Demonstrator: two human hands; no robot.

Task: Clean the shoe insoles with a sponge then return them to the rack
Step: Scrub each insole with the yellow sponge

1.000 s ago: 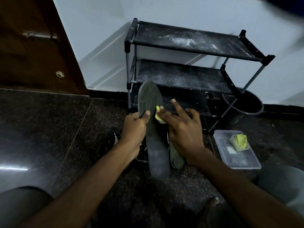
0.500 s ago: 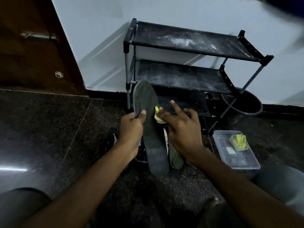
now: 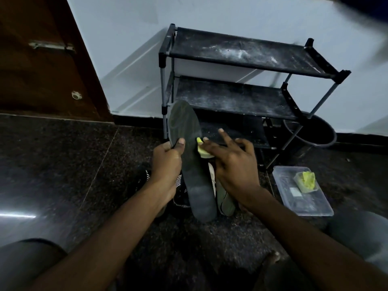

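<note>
A long dark grey insole (image 3: 193, 164) stands tilted in front of me, toe end up. My left hand (image 3: 167, 162) grips its left edge, thumb across the face. A small yellow-green sponge (image 3: 202, 150) lies against the insole's right side, pinched under the fingers of my right hand (image 3: 233, 164), whose other fingers are spread. The black three-shelf shoe rack (image 3: 241, 53) stands behind against the white wall, its shelves dusty and bare.
A second greenish insole (image 3: 225, 201) and a black shoe (image 3: 180, 185) lie on the dark stone floor under my hands. A clear plastic box (image 3: 302, 198) with another yellow sponge (image 3: 306, 180) sits right. A black bucket (image 3: 310, 131) stands beside the rack. A wooden door (image 3: 42, 59) is left.
The insole's top has swung a little to the left. My right hand has shifted the sponge slightly along the insole's right side. Both hands keep their hold.
</note>
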